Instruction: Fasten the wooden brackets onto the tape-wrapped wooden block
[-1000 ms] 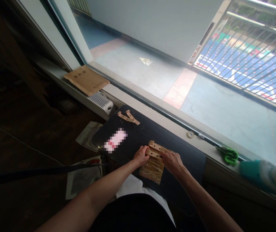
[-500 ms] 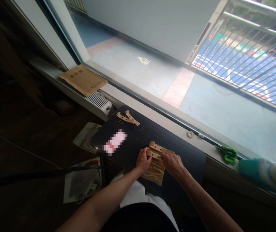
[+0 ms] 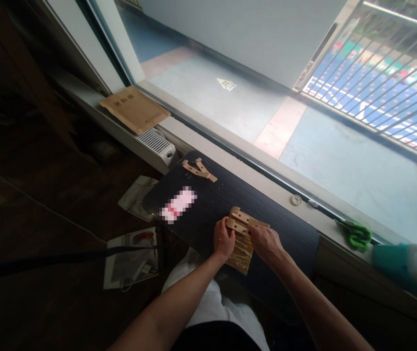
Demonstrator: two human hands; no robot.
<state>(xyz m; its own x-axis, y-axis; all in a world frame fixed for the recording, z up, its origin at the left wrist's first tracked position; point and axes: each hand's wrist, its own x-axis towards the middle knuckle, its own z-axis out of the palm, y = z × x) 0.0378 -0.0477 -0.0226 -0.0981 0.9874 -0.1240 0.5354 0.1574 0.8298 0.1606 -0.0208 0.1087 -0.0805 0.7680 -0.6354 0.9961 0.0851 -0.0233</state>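
Two light wooden pieces with dark holes lie side by side, the near piece point(image 3: 236, 226) and the far piece point(image 3: 244, 218). They rest at the upper end of a yellowish-brown sheet point(image 3: 243, 253) that looks covered in shiny tape or plastic. My left hand point(image 3: 224, 240) grips the left end of the near piece between thumb and fingers. At its right end, my right hand point(image 3: 266, 242) is closed, fingertips pressed together against the wood. A small dark bit shows by those fingertips, too small to name.
The dark table point(image 3: 285, 234) also bears more wooden pieces point(image 3: 199, 169) with thin pins beside them, and a blurred pink item point(image 3: 178, 204). On the sill are a tape roll point(image 3: 296, 200), green-handled scissors point(image 3: 356, 236) and a teal container point(image 3: 389, 258). A brown envelope point(image 3: 135, 109) covers part of the radiator.
The whole view has shifted, so the table appears slightly higher and further right. Both hands stay on the near wooden piece; the left fingers look more upright along its end.
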